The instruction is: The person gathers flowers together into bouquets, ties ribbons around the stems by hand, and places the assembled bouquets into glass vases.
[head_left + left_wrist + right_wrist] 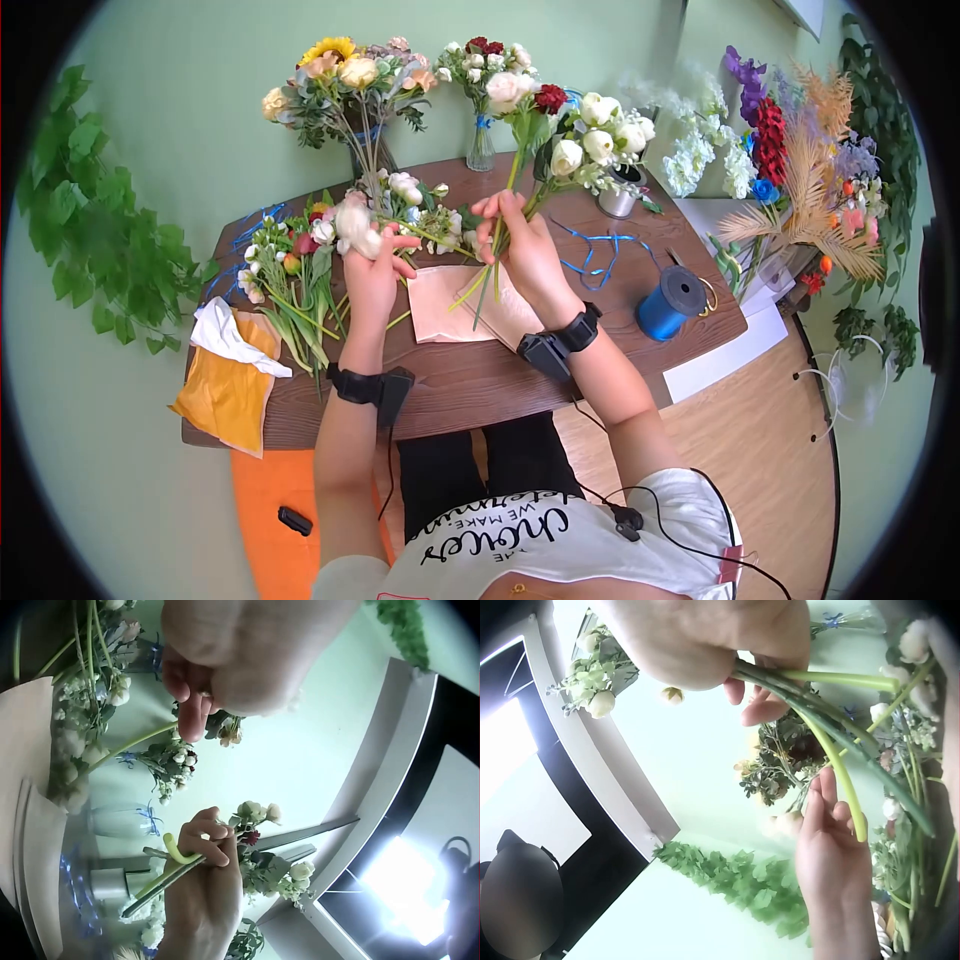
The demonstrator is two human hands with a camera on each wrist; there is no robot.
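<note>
My right hand (525,255) grips a bunch of green stems (840,739). Above it fan out white roses (598,140), a pale pink rose (508,92) and a dark red flower (550,98); the cut ends hang below the palm. My left hand (370,285) pinches the stem (127,744) of a single flower, whose pale bloom (355,225) sits at the fingertips. That stem slants across toward the right hand. Beneath both hands lies folded pinkish wrapping paper (440,305) on the dark wooden table (460,385).
Loose flowers (300,260) lie at the left by a yellow-and-white packet (235,375). Two vases of flowers (480,150) stand at the back. A blue ribbon spool (670,302), loose ribbon (597,262) and a silver tin (620,195) are on the right.
</note>
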